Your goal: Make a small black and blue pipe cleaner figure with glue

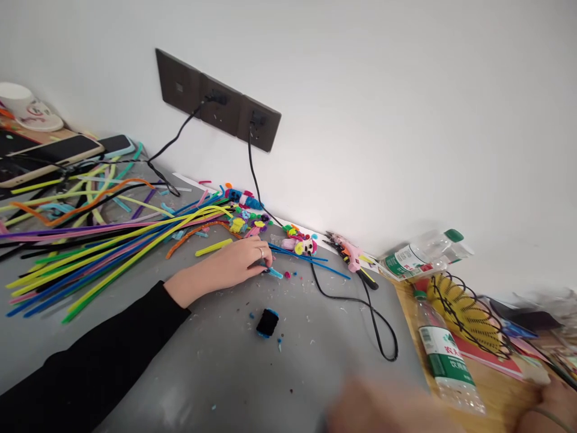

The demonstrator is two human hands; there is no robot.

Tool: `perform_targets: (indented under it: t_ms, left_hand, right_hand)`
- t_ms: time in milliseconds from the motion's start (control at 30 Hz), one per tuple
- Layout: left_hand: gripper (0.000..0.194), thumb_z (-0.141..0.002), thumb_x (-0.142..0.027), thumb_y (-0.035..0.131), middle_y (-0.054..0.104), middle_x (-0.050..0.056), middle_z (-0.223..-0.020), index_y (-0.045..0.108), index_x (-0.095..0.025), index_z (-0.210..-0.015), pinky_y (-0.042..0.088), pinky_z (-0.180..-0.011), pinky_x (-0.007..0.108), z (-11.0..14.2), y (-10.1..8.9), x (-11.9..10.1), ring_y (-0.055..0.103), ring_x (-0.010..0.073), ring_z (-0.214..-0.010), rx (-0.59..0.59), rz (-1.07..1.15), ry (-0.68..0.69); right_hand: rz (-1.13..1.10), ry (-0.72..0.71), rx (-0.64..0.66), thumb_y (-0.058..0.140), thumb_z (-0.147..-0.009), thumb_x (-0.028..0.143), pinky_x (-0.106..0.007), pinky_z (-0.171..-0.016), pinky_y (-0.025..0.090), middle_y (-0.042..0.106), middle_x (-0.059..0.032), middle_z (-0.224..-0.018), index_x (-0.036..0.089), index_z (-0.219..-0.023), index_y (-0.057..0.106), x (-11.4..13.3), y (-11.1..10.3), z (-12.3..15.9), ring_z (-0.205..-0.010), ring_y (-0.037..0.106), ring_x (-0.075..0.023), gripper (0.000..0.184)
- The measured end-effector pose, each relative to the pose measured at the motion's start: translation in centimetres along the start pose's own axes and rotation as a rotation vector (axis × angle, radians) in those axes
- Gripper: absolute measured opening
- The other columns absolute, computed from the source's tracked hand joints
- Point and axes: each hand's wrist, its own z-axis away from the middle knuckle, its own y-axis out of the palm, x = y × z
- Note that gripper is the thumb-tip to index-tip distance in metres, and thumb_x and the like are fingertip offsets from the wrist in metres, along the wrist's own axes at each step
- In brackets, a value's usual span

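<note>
My left hand (pixel 238 263), with a ring on one finger, reaches across the grey table. Its fingertips close on a short light-blue piece of pipe cleaner (pixel 274 272) lying by two tiny pink balls. At the bottom edge, my right hand (pixel 378 409) is smeared by motion, so its fingers cannot be made out. Between the hands lies a small black fuzzy block (pixel 267 323) with blue edges. A big bundle of coloured pipe cleaners (pixel 130 246) spreads left of my left hand. Small fuzzy figures (pixel 303 246) line the wall beyond it.
A pink glue gun (pixel 354 255) trails a black cord (pixel 360 299) over the table. Plastic bottles (pixel 446 349) and a yellow basket (pixel 464 313) stand to the right. Phones (pixel 54 157) lie at left, below wall sockets (pixel 216 99). Another person's hand (pixel 552 403) shows lower right.
</note>
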Motion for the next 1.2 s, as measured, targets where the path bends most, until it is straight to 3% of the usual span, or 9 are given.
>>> perform_targets:
  t_ms: [133,267,533,667,800,900,1000,1100,1200]
  left_hand:
    - [0.019,-0.103,-0.025,0.052,0.081,0.008,-0.109,0.072,-0.024,-0.103,0.059,-0.099,0.043,0.0,0.1,0.2,0.076,0.0287,-0.108,-0.048,-0.024,-0.034]
    - [0.024,-0.1,-0.023,0.051,0.08,0.01,-0.115,0.072,-0.024,-0.112,0.055,-0.112,0.052,0.0,0.0,0.5,0.068,0.0349,-0.131,-0.113,-0.082,-0.057]
    - [0.028,-0.101,-0.024,0.049,0.078,0.007,-0.111,0.076,-0.025,-0.11,0.048,-0.122,0.048,0.1,-0.3,-0.7,0.071,0.0278,-0.117,-0.119,-0.143,0.03]
    - [0.035,-0.105,-0.023,0.044,0.074,0.013,-0.127,0.074,-0.021,-0.122,0.055,-0.111,0.051,-0.9,0.5,0.3,0.065,0.0329,-0.126,-0.161,-0.19,-0.008]
    - [0.035,-0.103,-0.02,0.047,0.075,0.016,-0.122,0.076,-0.019,-0.122,0.056,-0.102,0.058,-2.1,1.7,1.5,0.065,0.0377,-0.121,-0.158,-0.219,-0.029]
    - [0.035,-0.103,-0.018,0.045,0.076,0.013,-0.108,0.08,-0.021,-0.109,0.059,-0.096,0.052,-1.9,1.9,1.6,0.068,0.0328,-0.108,-0.137,-0.198,-0.003]
    - [0.036,-0.103,-0.019,0.045,0.077,0.008,-0.103,0.08,-0.025,-0.104,0.056,-0.105,0.052,-1.2,1.5,1.3,0.069,0.0284,-0.103,-0.136,-0.17,0.029]
    - [0.035,-0.1,-0.021,0.045,0.077,0.008,-0.104,0.08,-0.026,-0.103,0.052,-0.113,0.053,-0.6,1.0,1.0,0.07,0.0283,-0.106,-0.148,-0.156,0.037]
    - [0.035,-0.099,-0.024,0.046,0.078,0.01,-0.109,0.08,-0.025,-0.108,0.058,-0.104,0.051,-0.5,0.6,0.8,0.07,0.0313,-0.111,-0.181,-0.151,0.007]
  right_hand:
    - [0.183,-0.059,0.056,0.054,-0.103,0.01,-0.053,-0.101,0.062,0.072,-0.0108,-0.122,0.03,-0.128,0.072,-1.2,1.5,-11.9,-0.117,0.07,-0.0308,0.036]
    - [0.362,-0.162,0.116,0.049,-0.095,0.002,-0.044,-0.083,0.061,0.069,-0.0124,-0.103,0.02,-0.102,0.068,-3.5,4.4,-17.0,-0.097,0.067,-0.0292,0.027]
    - [0.315,-0.249,0.105,0.049,-0.09,0.002,-0.033,-0.078,0.058,0.066,-0.0065,-0.099,0.022,-0.108,0.064,-3.6,4.5,-15.6,-0.091,0.066,-0.0233,0.031]
    - [0.424,-0.236,-0.103,0.045,-0.093,0.002,-0.04,-0.095,0.057,0.07,-0.0131,-0.115,0.018,-0.125,0.064,-4.7,3.9,-16.5,-0.109,0.065,-0.0273,0.04]
    - [0.488,-0.148,-0.211,0.043,-0.095,0.0,-0.056,-0.115,0.042,0.068,-0.0176,-0.137,0.019,-0.141,0.06,-7.5,3.4,-17.7,-0.133,0.057,-0.0342,0.052]
    - [0.493,-0.098,-0.254,0.05,-0.095,0.004,-0.058,-0.112,0.041,0.071,-0.0144,-0.127,0.022,-0.136,0.064,-8.7,3.0,-17.8,-0.126,0.062,-0.0344,0.048]
    - [0.456,-0.076,-0.332,0.055,-0.098,0.012,-0.053,-0.107,0.045,0.07,-0.0129,-0.124,0.023,-0.134,0.065,-8.8,2.6,-17.4,-0.121,0.064,-0.0325,0.039]
    - [0.391,-0.065,-0.434,0.056,-0.099,0.018,-0.051,-0.106,0.048,0.069,-0.0125,-0.124,0.024,-0.133,0.063,-8.7,2.2,-17.2,-0.12,0.065,-0.0314,0.035]
    - [0.302,-0.043,-0.537,0.058,-0.097,0.02,-0.05,-0.105,0.051,0.069,-0.0124,-0.121,0.024,-0.131,0.062,-9.0,2.0,-17.3,-0.116,0.065,-0.0302,0.034]
